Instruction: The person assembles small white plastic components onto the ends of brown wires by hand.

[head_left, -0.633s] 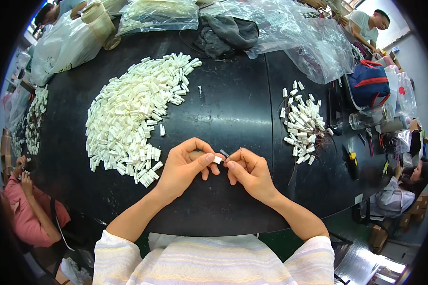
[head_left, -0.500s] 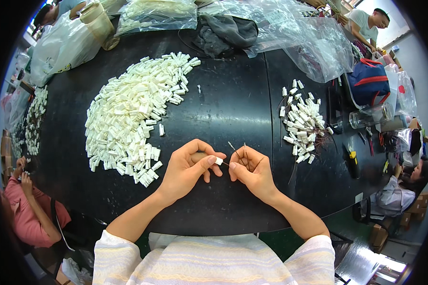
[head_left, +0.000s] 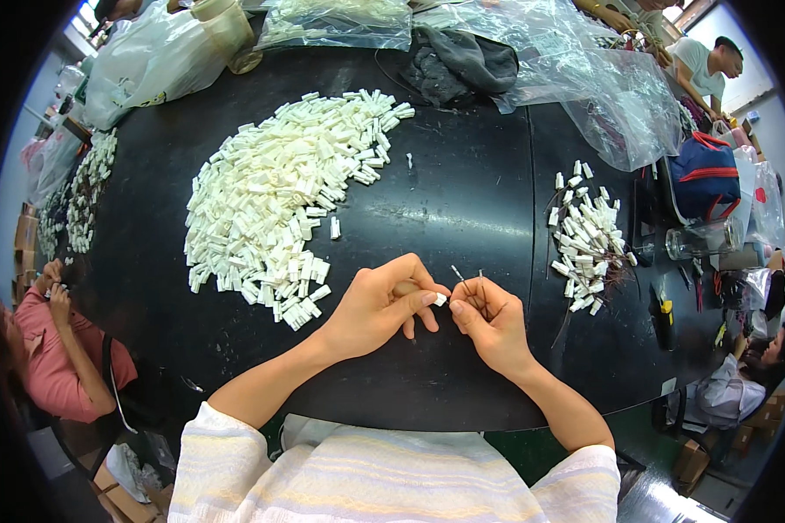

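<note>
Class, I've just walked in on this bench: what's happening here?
A person sits at a black table. The left hand pinches a small white plastic piece, while the right hand holds thin wires at its end. A large pile of white pieces lies to the left, and a smaller wired pile to the right.

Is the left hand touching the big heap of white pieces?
Apart. The head view shows bare black table between the left hand and the heap of white pieces.
</note>
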A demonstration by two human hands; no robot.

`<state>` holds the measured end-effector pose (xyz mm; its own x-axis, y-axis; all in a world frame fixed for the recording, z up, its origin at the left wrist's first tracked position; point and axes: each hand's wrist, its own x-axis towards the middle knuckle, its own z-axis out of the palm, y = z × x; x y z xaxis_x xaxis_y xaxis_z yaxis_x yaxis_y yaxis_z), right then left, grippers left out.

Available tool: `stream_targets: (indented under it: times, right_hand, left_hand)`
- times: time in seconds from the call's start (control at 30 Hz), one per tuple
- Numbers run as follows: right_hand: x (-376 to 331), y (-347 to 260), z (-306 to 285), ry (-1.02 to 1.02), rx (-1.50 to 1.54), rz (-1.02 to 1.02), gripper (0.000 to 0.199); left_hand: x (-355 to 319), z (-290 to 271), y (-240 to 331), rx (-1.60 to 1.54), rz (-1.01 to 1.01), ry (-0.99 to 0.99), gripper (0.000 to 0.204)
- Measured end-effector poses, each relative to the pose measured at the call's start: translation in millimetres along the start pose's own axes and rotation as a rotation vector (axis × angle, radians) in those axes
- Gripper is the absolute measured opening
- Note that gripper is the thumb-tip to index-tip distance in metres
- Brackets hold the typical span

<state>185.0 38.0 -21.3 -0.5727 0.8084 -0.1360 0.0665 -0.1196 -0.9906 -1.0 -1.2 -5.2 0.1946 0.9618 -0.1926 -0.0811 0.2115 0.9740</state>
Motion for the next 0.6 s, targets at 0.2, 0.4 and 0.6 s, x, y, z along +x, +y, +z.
stream_targets:
  times: [0.2, 0.4, 0.6]
  right_hand:
    - [-0.7, -7.6, -0.4, 0.028, 0.117, 0.020, 0.012]
    - [-0.1, -2.2, -1.3, -0.017, 0.027, 0.030, 0.020]
    - [-2.0, -2.1, 0.3, -0.040, -0.026, -0.015, 0.012]
  left_hand:
    - [5.9, -30.2, 8.5, 1.256, 0.427, 0.674, 0.017]
    - [5.4, -47.2, -4.3, 1.443, 0.295, 0.585, 0.014]
    - [6.0, -15.9, 5.1, -0.269, 0.047, 0.271, 0.012]
